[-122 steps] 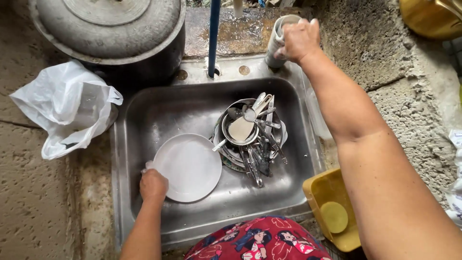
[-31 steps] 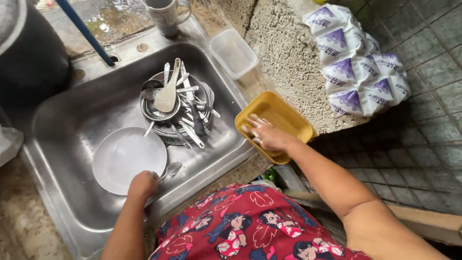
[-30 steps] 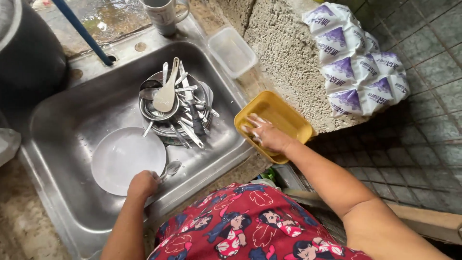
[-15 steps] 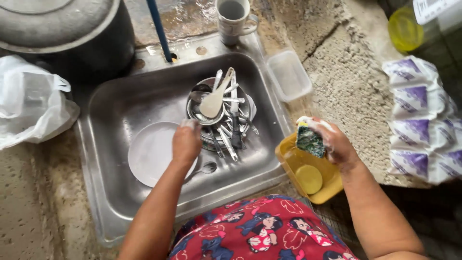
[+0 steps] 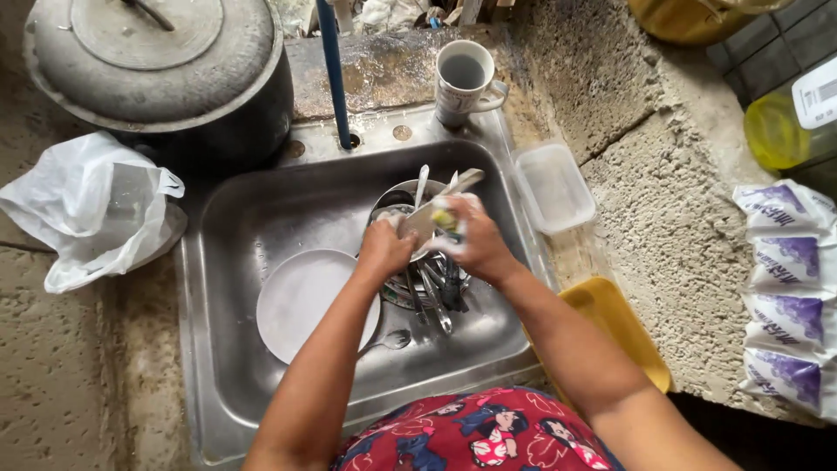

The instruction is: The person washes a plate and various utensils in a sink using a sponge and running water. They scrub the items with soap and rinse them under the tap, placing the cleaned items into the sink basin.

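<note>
White and purple packets (image 5: pixel 789 288) lie stacked at right. Over the sink (image 5: pixel 235 227), the left hand (image 5: pixel 384 249) grips a spoon (image 5: pixel 436 209); the right hand (image 5: pixel 475 244) clutches a sponge (image 5: pixel 446 218) against it.

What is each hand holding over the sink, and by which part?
Left hand grips a white serving spoon by its bowl end; right hand presses a sponge against it.

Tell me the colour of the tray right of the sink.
Yellow: the tray shows in the head view.

Both hands meet over the steel sink (image 5: pixel 261 209): left hand (image 5: pixel 386 249) holds a white spoon (image 5: pixel 427 218), right hand (image 5: pixel 475 244) grips a sponge (image 5: pixel 446 218).
</note>
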